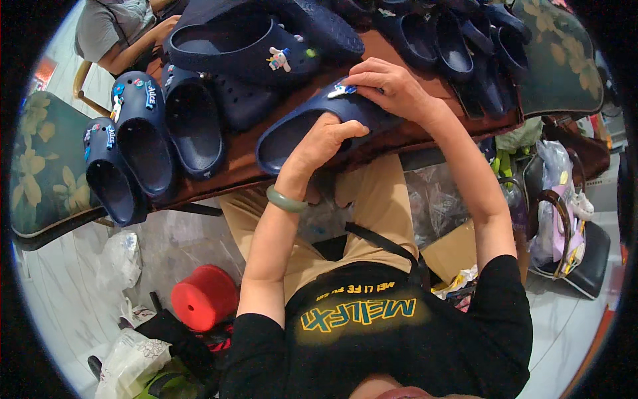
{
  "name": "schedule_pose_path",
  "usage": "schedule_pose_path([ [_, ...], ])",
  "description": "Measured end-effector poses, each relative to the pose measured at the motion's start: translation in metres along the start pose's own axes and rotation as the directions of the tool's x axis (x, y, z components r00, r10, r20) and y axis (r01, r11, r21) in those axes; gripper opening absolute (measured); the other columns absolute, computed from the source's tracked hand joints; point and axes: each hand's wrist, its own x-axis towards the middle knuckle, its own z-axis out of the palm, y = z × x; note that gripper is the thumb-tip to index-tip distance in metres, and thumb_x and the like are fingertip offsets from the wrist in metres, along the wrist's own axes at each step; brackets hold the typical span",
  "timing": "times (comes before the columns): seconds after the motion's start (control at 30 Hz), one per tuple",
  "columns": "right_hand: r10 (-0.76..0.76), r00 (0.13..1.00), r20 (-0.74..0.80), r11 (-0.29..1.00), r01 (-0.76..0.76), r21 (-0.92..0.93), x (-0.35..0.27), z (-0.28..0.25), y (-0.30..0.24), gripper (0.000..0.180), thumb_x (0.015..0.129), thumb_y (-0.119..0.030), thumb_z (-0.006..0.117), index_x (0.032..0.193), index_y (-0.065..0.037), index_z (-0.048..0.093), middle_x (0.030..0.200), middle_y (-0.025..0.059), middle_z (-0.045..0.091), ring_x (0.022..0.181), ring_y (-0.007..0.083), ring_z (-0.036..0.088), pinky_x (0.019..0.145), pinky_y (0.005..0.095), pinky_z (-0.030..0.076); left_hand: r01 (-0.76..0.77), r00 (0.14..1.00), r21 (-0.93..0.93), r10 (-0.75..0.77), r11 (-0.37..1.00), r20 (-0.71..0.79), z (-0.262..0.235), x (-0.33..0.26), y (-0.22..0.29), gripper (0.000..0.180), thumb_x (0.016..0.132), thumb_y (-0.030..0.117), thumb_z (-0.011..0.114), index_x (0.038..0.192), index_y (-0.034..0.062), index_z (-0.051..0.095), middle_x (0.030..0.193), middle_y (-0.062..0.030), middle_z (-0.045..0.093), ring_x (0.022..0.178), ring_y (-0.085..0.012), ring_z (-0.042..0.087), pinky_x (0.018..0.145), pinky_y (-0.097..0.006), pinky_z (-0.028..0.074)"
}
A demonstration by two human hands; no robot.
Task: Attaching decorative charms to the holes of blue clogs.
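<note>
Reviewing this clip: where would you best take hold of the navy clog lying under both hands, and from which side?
Probably the heel-end rim of the navy clog, coming from the person's own side. It lies along the table edge, its opening upward and near, so fingers can hook inside as the left hand does. The right hand covers the charm-bearing toe.

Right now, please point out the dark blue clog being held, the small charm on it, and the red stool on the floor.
dark blue clog (292, 130): head view, on its side wall near the opening.
small charm (343, 89): head view, on the charm's middle.
red stool (205, 297): head view, on its round top.
</note>
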Motion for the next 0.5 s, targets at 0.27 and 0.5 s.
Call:
schedule_pose_path([
  [0.27, -0.082, 0.984, 0.161, 0.995, 0.091, -0.051, 0.005, -0.015, 0.017, 0.019, 0.082, -0.008, 0.063, 0.1, -0.006, 0.066, 0.101, 0.0089, 0.063, 0.097, 0.0284, 0.06, 0.086, 0.036, 0.049, -0.049, 0.999, 0.042, 0.049, 0.998, 0.005, 0.0, 0.005, 0.0, 0.041, 0.075, 0.017, 0.059, 0.11, -0.003, 0.054, 0.098, -0.004, 0.054, 0.087, -0.0138, 0.051, 0.076, -0.026, 0.043],
  [0.5, -0.007, 0.949, 0.315, 0.99, 0.052, -0.134, 0.006, -0.026, 0.004, 0.027, 0.091, -0.025, 0.055, 0.103, -0.004, 0.067, 0.107, 0.0077, 0.062, 0.104, 0.0257, 0.056, 0.096, 0.0394, 0.038, 0.009, 1.0, 0.03, -0.009, 1.0, 0.001, -0.004, 0.008, -0.002, 0.037, 0.075, 0.016, 0.058, 0.107, -0.0008, 0.057, 0.099, -0.0028, 0.058, 0.089, -0.0128, 0.054, 0.082, -0.025, 0.044],
])
